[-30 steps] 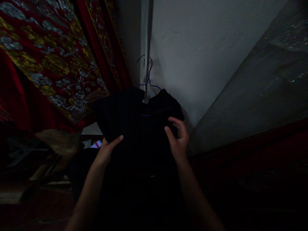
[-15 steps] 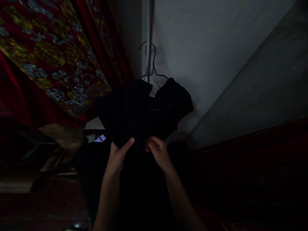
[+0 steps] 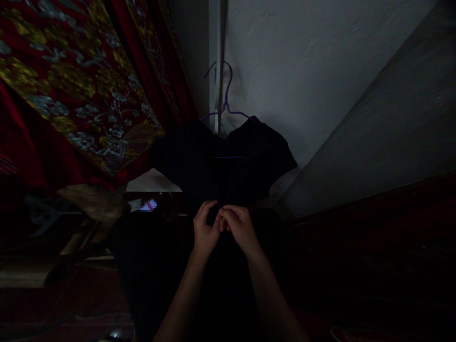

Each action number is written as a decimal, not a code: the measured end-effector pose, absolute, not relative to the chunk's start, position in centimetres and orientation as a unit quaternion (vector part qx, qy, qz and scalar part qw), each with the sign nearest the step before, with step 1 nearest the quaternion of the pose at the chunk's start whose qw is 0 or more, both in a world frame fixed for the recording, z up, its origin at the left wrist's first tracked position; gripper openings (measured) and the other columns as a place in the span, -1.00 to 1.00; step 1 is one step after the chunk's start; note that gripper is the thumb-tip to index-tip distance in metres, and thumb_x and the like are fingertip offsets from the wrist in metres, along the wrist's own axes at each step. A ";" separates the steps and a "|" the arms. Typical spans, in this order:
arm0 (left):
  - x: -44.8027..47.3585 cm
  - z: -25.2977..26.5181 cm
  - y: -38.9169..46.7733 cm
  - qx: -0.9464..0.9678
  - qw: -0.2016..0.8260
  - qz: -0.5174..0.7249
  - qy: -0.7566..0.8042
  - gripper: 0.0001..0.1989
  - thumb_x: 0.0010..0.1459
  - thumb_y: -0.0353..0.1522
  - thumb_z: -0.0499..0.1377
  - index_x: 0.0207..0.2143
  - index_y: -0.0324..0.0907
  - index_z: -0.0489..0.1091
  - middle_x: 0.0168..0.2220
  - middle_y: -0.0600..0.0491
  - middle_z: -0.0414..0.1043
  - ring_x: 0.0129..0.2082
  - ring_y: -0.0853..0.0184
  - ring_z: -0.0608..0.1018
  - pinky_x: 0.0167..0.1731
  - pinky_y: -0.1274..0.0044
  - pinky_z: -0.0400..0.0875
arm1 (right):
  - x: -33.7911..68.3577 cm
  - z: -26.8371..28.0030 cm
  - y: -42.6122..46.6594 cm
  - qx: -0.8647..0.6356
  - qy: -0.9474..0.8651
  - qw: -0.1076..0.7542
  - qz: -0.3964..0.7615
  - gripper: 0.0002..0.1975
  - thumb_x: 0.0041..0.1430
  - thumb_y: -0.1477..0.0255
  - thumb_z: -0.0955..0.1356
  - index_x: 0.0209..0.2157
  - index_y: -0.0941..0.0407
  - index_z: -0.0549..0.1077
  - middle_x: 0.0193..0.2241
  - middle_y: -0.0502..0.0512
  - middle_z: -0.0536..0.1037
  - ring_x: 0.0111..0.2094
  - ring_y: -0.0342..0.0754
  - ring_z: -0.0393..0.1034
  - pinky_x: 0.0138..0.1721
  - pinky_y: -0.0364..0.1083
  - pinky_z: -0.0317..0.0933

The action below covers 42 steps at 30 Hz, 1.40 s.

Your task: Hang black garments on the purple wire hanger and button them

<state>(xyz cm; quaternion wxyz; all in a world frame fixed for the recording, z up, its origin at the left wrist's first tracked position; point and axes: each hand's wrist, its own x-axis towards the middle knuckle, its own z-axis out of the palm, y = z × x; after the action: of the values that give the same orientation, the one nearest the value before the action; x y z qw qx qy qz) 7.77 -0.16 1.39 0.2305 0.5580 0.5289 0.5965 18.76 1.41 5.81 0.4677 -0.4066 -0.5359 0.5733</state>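
A black short-sleeved shirt (image 3: 263, 152) hangs from a thin purple wire hanger (image 3: 225, 105), its front parted at the neck. My left hand (image 3: 206, 230) is at the shirt's front edge, with thumb and fingers bent around the cloth. Right beside it, my right hand (image 3: 240, 228) pinches the same edge, and the fingertips of both hands meet. What lies between the fingertips is too dark and small to make out. The lower shirt blends into dark clothing over my lap.
A red cloth (image 3: 85, 80) with gold and silver embroidery hangs at the left. Behind the hanger are a narrow pale post (image 3: 215, 38) and a grey wall (image 3: 306, 71). A bamboo frame (image 3: 28, 273) stands low at the left, near a small lit object (image 3: 148, 205).
My left hand has moved right, from the shirt's left side to meet my right hand at the front edge. The cloth it held out has dropped back, and the neck opening looks wider.
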 end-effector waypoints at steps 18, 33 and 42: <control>7.5 1.1 4.9 0.718 0.139 0.473 0.491 -0.92 0.26 -0.47 0.15 -0.29 -0.16 0.43 -0.30 -0.02 0.52 -0.29 0.25 0.59 -0.24 0.45 0.46 | 17.8 21.1 13.0 -0.352 -0.493 0.584 0.540 -0.73 0.19 0.49 0.28 -0.59 0.18 0.39 -0.76 -0.07 0.33 -0.76 -0.32 0.06 -0.70 -0.26 -0.15; 4.6 20.9 9.2 0.786 -0.088 0.426 0.439 -0.85 0.28 -0.47 0.09 -0.22 -0.23 0.47 -0.29 -0.03 0.55 -0.29 0.26 0.58 -0.22 0.47 0.40 | 18.0 17.6 10.9 -0.324 -0.623 0.625 0.340 -0.72 0.21 0.49 0.28 -0.59 0.13 0.39 -0.74 -0.11 0.30 -0.66 -0.24 0.22 -0.57 -0.22 0.06; 3.7 21.4 8.9 0.808 -0.124 0.406 0.409 -0.87 0.30 -0.43 0.10 -0.23 -0.20 0.46 -0.27 -0.01 0.53 -0.24 0.24 0.57 -0.20 0.45 0.39 | 17.5 16.5 11.4 -0.338 -0.622 0.634 0.311 -0.72 0.19 0.49 0.27 -0.60 0.12 0.39 -0.74 -0.12 0.28 -0.67 -0.22 0.16 -0.57 -0.18 -0.01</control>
<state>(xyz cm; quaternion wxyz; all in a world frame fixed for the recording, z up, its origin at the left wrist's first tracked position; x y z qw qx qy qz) 3.66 8.87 21.36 -0.1237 0.8082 0.4087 0.4055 17.47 11.42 16.52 0.6339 -0.3382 -0.6223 0.3107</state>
